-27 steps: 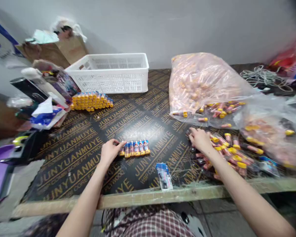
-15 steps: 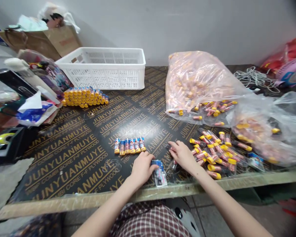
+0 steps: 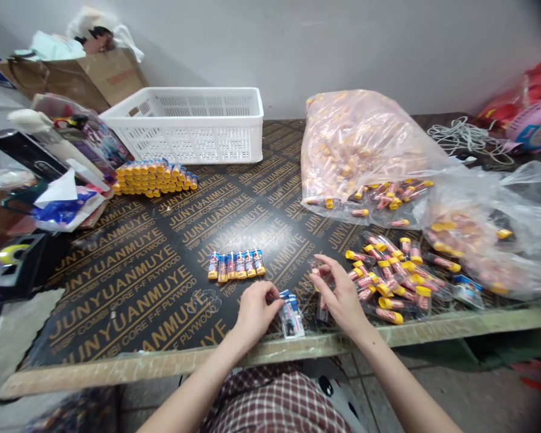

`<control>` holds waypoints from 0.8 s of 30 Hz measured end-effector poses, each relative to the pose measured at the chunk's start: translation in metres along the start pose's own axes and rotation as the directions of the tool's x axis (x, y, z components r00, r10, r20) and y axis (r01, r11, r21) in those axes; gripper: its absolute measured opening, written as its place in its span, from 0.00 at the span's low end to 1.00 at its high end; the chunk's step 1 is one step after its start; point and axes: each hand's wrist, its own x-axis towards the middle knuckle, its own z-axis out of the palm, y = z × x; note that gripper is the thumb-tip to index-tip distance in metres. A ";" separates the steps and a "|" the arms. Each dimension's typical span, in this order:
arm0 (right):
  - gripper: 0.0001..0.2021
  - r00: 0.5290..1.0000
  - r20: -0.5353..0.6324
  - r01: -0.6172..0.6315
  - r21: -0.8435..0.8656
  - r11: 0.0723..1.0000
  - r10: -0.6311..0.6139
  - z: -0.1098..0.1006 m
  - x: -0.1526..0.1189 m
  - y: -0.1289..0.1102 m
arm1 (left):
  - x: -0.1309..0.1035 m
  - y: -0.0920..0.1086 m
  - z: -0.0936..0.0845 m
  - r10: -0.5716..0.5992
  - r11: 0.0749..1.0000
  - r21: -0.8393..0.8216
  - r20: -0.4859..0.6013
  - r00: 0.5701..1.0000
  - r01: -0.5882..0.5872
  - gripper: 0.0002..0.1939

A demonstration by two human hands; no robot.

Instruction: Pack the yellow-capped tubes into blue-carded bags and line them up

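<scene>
My left hand (image 3: 258, 310) pinches the top corner of a small stack of blue-and-white labels (image 3: 293, 319) near the table's front edge. To its right, my right hand (image 3: 340, 294) has thumb and forefinger round a clear plastic tube (image 3: 314, 263), mostly hidden by the fingers. Another clear tube (image 3: 323, 308) lies on the table just below that hand. Beyond my left hand a short row of blue-labelled tubes with yellow caps (image 3: 236, 265) lies side by side. A loose heap of yellow-capped tubes (image 3: 388, 270) with pinkish contents is right of my right hand.
A white plastic basket (image 3: 207, 138) stands at the back, with stacked yellow-capped tubes (image 3: 155, 178) before it. Large clear bags of tubes (image 3: 360, 132) fill the back right, near a coiled white cable (image 3: 464, 138). Bottles and a paper bag (image 3: 112, 75) crowd the left.
My right hand has turned, its thumb and forefinger now showing round the clear tube. My left fingers have drawn together at the label stack's corner.
</scene>
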 end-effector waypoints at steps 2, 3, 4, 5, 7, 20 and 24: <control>0.17 0.999 0.013 -0.034 0.084 0.996 0.033 -0.001 -0.004 -0.008 | 0.001 0.001 -0.002 -0.113 0.949 -0.297 -0.007 0.994 0.106 0.07; 0.16 0.999 0.029 -0.043 0.108 0.993 0.040 -0.001 -0.007 -0.012 | 0.002 0.002 -0.004 -0.176 0.880 -0.446 0.010 0.984 0.162 0.08; 0.16 0.998 0.036 -0.050 0.122 0.991 0.046 0.000 -0.010 -0.015 | 0.002 0.003 -0.006 -0.234 0.794 -0.570 0.035 0.972 0.212 0.10; 0.15 0.998 0.027 -0.058 0.133 0.989 0.055 0.001 -0.013 -0.017 | 0.003 0.005 -0.008 -0.280 0.707 -0.663 0.060 0.958 0.247 0.13; 0.11 0.996 -0.044 -0.074 0.166 0.983 0.082 0.003 -0.019 -0.022 | 0.005 0.009 -0.013 -0.332 0.570 -0.773 0.095 0.939 0.279 0.21; 0.20 0.972 -0.176 0.182 0.135 0.974 -0.158 0.015 -0.042 -0.041 | 0.010 0.013 -0.023 -0.492 0.283 -0.936 0.044 0.870 0.208 0.18; 0.23 0.962 -0.175 0.229 0.093 0.969 -0.211 0.019 -0.042 -0.047 | 0.009 0.013 -0.024 -0.512 0.277 -0.941 0.028 0.859 0.196 0.19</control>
